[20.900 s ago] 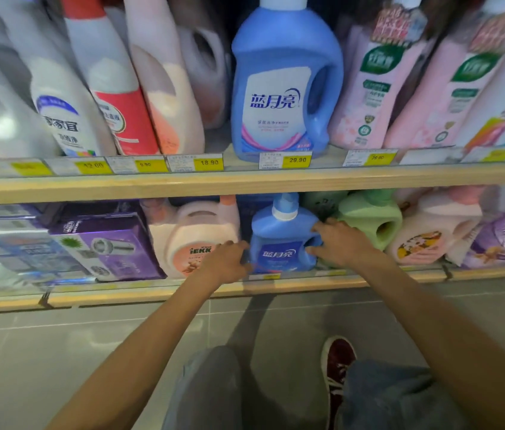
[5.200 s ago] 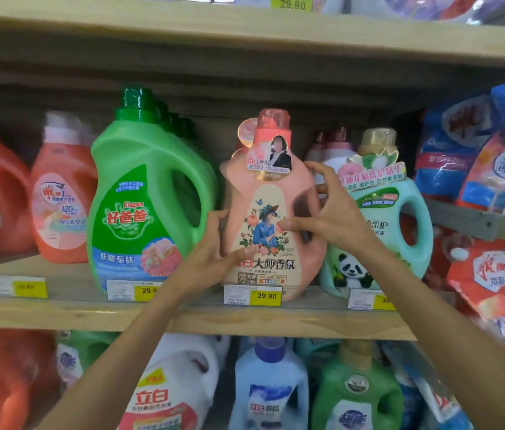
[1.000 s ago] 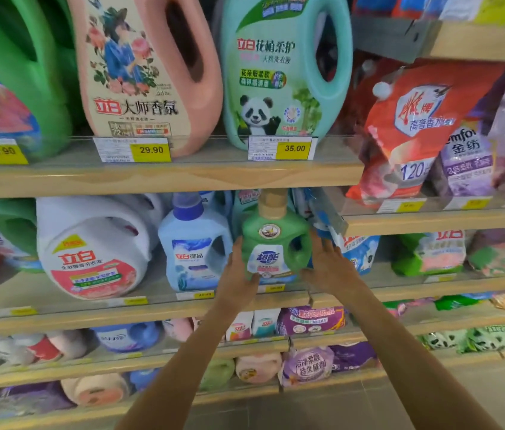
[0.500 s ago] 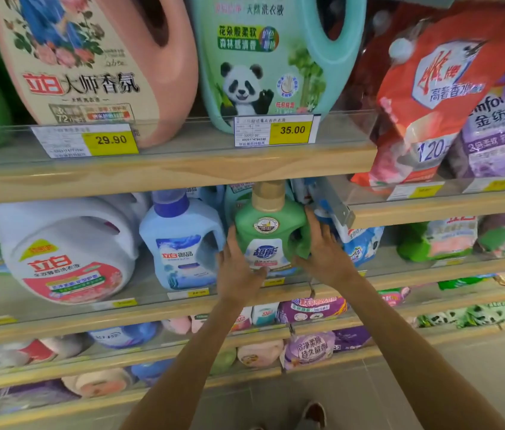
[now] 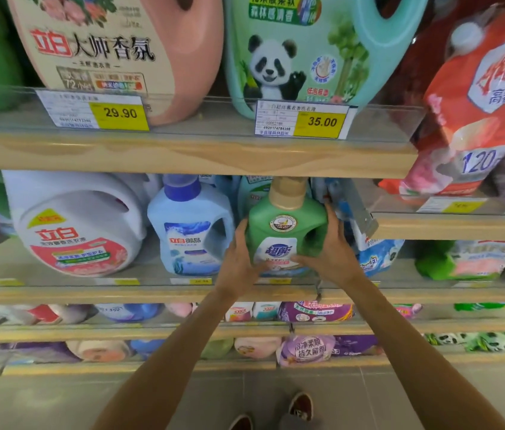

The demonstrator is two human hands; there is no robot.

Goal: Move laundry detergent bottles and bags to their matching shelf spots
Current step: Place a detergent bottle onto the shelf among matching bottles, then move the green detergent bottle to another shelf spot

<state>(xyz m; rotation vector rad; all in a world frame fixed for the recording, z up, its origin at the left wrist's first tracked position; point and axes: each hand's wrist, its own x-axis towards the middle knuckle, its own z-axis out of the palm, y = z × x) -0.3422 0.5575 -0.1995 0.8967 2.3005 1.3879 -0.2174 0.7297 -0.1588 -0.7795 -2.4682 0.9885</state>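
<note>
**Both hands on the green bottle at the middle shelf**

Your left hand and right hand clasp the green bottle from either side: the left thumb lies across its front label, the right thumb sits low on the front, and the fingers of both hands wrap round its flanks. The green bottle stands upright with its tan cap just under the upper shelf, at the front of the middle shelf, between the blue bottle on its left and the blue bag on its right. Your hands hide its base, so you cannot tell whether it rests on the shelf board. The white bottle lies on its side further left. Above, the pink bottle and the panda bottle stand side by side behind their price tags.
</note>
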